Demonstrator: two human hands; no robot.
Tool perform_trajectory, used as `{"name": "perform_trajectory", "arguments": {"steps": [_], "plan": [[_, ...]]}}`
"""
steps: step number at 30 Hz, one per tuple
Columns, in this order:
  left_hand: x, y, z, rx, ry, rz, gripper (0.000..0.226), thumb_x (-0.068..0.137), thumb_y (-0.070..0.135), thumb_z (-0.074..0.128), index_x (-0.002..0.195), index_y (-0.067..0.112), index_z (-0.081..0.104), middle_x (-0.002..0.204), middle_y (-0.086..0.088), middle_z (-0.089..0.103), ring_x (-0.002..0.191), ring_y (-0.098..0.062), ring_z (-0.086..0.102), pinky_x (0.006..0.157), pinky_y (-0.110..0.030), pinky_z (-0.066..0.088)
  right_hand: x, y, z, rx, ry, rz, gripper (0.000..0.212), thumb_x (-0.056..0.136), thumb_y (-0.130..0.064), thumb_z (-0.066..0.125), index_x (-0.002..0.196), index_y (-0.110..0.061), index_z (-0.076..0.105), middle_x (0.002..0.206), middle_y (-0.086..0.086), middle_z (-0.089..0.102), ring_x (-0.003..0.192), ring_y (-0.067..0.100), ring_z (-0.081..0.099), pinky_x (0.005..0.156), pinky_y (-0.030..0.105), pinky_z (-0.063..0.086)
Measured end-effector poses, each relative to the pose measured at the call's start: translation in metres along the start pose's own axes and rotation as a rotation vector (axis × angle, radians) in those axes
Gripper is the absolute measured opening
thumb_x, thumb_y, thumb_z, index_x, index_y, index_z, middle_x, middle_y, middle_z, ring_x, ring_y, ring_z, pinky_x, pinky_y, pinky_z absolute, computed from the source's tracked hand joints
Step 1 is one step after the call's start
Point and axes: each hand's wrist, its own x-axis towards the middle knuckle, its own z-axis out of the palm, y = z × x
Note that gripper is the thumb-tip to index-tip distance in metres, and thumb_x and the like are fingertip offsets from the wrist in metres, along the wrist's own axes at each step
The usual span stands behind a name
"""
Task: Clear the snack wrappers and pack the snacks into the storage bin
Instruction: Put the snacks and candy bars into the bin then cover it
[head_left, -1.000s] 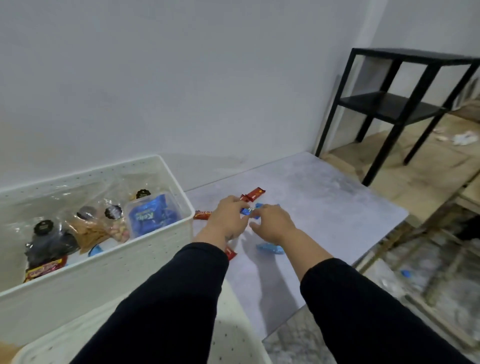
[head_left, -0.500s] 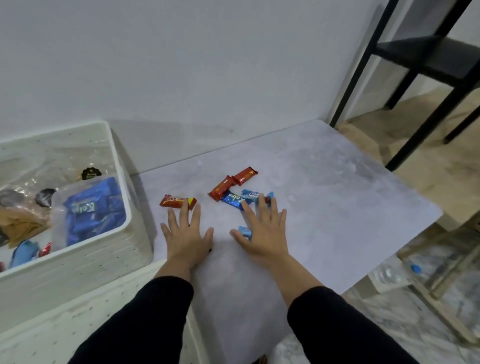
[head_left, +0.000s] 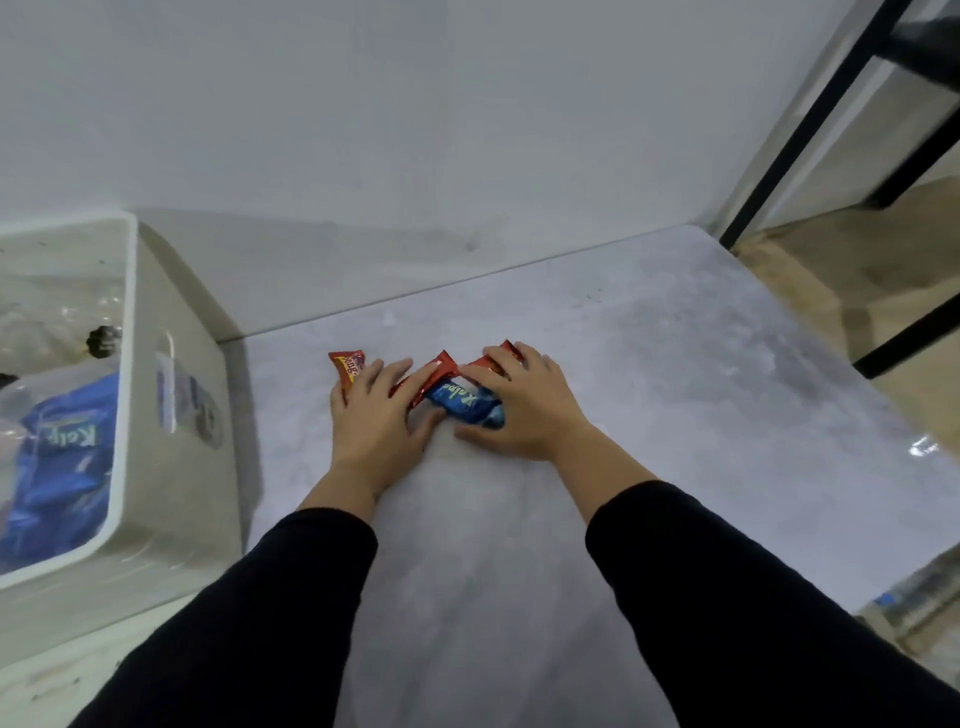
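Note:
Several small snack bars lie bunched on the grey table (head_left: 649, 374): a blue bar (head_left: 464, 402), a red bar (head_left: 434, 376) beside it, another red bar (head_left: 349, 366) at the left and a red one (head_left: 506, 351) under my right fingers. My left hand (head_left: 376, 415) lies flat with straight fingers on the left side of the bunch. My right hand (head_left: 524, 402) presses on the right side, fingers straight over the blue and red bars. The white storage bin (head_left: 171, 415) stands at the left with a blue snack bag (head_left: 57, 467) inside.
A white wall runs close behind the table. A black metal shelf frame (head_left: 810, 119) stands at the far right on a wooden floor. The table's right edge drops off near a clear plastic bottle (head_left: 914, 603) on the floor.
Both hands have slid forward and inward over the bars, pushing the scattered snacks into a tight bunch. The camera has moved closer and tilted down.

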Motion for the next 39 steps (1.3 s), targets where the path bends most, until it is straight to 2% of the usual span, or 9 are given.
{"name": "perform_trajectory", "arguments": {"steps": [4, 9, 12, 15, 20, 23, 27, 32, 39], "plan": [[0.002, -0.005, 0.005, -0.202, 0.163, -0.021, 0.032, 0.09, 0.029, 0.055, 0.121, 0.027, 0.063, 0.115, 0.004, 0.065, 0.107, -0.024, 0.057, 0.093, -0.039, 0.039, -0.002, -0.002, 0.007, -0.005, 0.251, -0.018, 0.042, 0.072, -0.054, 0.05, 0.107, -0.036, 0.066, 0.112, -0.001, 0.061, 0.101, 0.03, 0.054, 0.079, 0.04, 0.045], [-0.001, -0.005, 0.007, -0.287, 0.241, -0.003, 0.029, 0.088, 0.016, 0.063, 0.116, 0.021, 0.069, 0.109, 0.002, 0.07, 0.1, -0.023, 0.061, 0.089, -0.032, 0.043, -0.005, -0.005, 0.013, -0.023, 0.321, 0.0, 0.036, 0.074, -0.043, 0.043, 0.091, -0.031, 0.072, 0.093, -0.003, 0.065, 0.078, 0.027, 0.058, 0.057, 0.031, 0.043], [-0.01, -0.003, 0.005, -0.328, 0.27, -0.035, 0.03, 0.087, 0.013, 0.066, 0.116, 0.019, 0.07, 0.111, 0.001, 0.07, 0.103, -0.022, 0.059, 0.089, -0.027, 0.044, -0.009, -0.009, 0.016, -0.057, 0.332, 0.017, 0.018, 0.072, -0.03, 0.061, 0.086, -0.026, 0.073, 0.086, -0.001, 0.064, 0.071, 0.028, 0.058, 0.051, 0.029, 0.041], [-0.023, 0.0, -0.001, -0.365, 0.233, -0.099, 0.03, 0.086, 0.009, 0.067, 0.115, 0.017, 0.07, 0.115, -0.002, 0.069, 0.11, -0.027, 0.059, 0.092, -0.023, 0.04, -0.02, -0.015, 0.018, -0.061, 0.335, 0.056, 0.021, 0.064, -0.018, 0.074, 0.085, -0.022, 0.073, 0.085, 0.002, 0.066, 0.069, 0.03, 0.059, 0.05, 0.03, 0.042], [-0.027, 0.007, -0.036, -0.454, 0.14, -0.174, 0.03, 0.09, 0.016, 0.062, 0.12, 0.015, 0.066, 0.126, -0.004, 0.063, 0.122, -0.025, 0.05, 0.1, -0.018, 0.028, -0.034, -0.033, -0.006, -0.019, 0.32, 0.161, 0.027, 0.08, -0.029, 0.059, 0.102, -0.02, 0.071, 0.098, 0.006, 0.064, 0.086, 0.033, 0.058, 0.06, 0.038, 0.044], [-0.023, 0.012, -0.075, -0.507, 0.191, -0.137, 0.031, 0.091, 0.013, 0.06, 0.121, 0.016, 0.066, 0.127, -0.003, 0.062, 0.124, -0.022, 0.048, 0.1, -0.013, 0.023, -0.035, -0.05, -0.039, -0.059, 0.404, 0.145, 0.03, 0.072, -0.027, 0.072, 0.101, -0.022, 0.072, 0.093, 0.005, 0.065, 0.081, 0.033, 0.06, 0.056, 0.036, 0.042], [-0.012, 0.004, -0.144, -0.484, 0.32, -0.042, 0.034, 0.088, 0.008, 0.062, 0.12, 0.015, 0.066, 0.122, -0.008, 0.065, 0.117, -0.028, 0.054, 0.098, -0.02, 0.03, -0.027, -0.086, -0.098, -0.106, 0.558, 0.072, 0.051, 0.063, -0.017, 0.081, 0.111, -0.024, 0.069, 0.091, 0.005, 0.067, 0.077, 0.032, 0.06, 0.054, 0.033, 0.041], [-0.02, -0.037, -0.239, -0.423, 0.494, -0.07, 0.033, 0.089, 0.012, 0.06, 0.122, 0.016, 0.065, 0.122, -0.006, 0.064, 0.115, -0.024, 0.055, 0.097, -0.025, 0.037, -0.008, -0.163, -0.158, -0.1, 0.706, -0.05, 0.051, 0.073, -0.018, 0.068, 0.122, -0.029, 0.063, 0.095, 0.005, 0.066, 0.081, 0.031, 0.059, 0.058, 0.033, 0.038], [-0.095, -0.152, -0.312, -0.234, 0.498, -0.195, 0.031, 0.089, 0.015, 0.061, 0.119, 0.017, 0.066, 0.114, -0.003, 0.068, 0.106, -0.025, 0.058, 0.089, -0.031, 0.043, 0.012, -0.299, -0.169, -0.069, 0.643, -0.274, 0.047, 0.083, -0.027, 0.063, 0.128, -0.037, 0.057, 0.103, 0.004, 0.063, 0.091, 0.031, 0.056, 0.064, 0.036, 0.04]]}}
